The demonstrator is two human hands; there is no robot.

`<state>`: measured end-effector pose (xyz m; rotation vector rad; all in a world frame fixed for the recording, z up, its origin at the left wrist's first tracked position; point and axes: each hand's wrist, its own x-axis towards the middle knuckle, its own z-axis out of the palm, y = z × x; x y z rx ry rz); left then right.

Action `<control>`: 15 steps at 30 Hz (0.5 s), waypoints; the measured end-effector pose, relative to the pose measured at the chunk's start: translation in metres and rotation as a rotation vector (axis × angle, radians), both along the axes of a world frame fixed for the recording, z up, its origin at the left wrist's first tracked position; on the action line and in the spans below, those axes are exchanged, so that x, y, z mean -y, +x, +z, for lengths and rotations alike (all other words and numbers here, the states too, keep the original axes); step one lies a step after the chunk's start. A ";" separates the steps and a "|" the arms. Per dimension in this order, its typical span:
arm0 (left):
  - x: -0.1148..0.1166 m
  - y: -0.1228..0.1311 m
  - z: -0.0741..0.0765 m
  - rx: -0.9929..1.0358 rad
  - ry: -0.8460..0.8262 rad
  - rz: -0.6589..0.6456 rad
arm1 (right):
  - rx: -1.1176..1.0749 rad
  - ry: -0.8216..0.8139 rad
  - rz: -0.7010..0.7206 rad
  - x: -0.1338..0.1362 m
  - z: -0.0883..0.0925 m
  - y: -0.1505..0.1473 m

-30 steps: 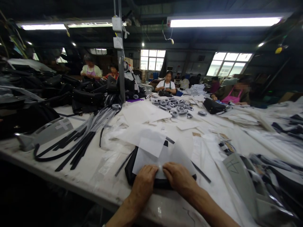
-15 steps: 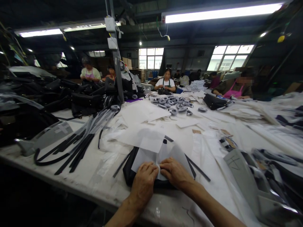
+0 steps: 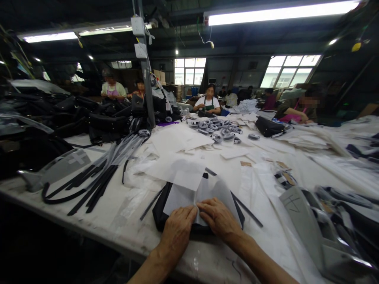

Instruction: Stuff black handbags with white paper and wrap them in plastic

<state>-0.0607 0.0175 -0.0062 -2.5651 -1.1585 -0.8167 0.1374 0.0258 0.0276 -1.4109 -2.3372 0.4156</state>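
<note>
A black bag (image 3: pixel 160 209) lies at the table's near edge, with a thin white paper sheet (image 3: pixel 180 196) spread over it. My left hand (image 3: pixel 178 226) has its fingers closed on the sheet left of a raised fold in the middle. From the other side, my right hand (image 3: pixel 218 218) pinches the same fold, thumb and fingers together. The two hands almost meet there. Dark flat strips (image 3: pixel 247 210) stick out at both sides of the bag, and the hands hide its front part.
Black straps in clear wrap (image 3: pixel 102 179) fan out on the left. Loose white sheets (image 3: pixel 174 138) and wrapped coils (image 3: pixel 226 128) lie farther back. A grey bin (image 3: pixel 304 217) with dark pieces stands at the right. A metal post (image 3: pixel 147 79) rises behind; people work across the table.
Both my hands stay at the fold, with my left hand slightly lower and farther left. Across the table at the right, a co-worker's arm has shifted.
</note>
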 end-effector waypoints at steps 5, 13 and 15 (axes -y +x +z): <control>0.001 0.005 0.006 -0.151 -0.097 -0.002 | 0.143 0.097 0.010 0.005 0.001 -0.003; -0.002 0.008 0.011 -0.185 -0.153 0.060 | 0.356 0.160 -0.015 0.005 -0.002 -0.010; -0.002 0.005 0.010 -0.164 -0.178 0.059 | 0.334 0.147 -0.049 0.008 -0.004 -0.011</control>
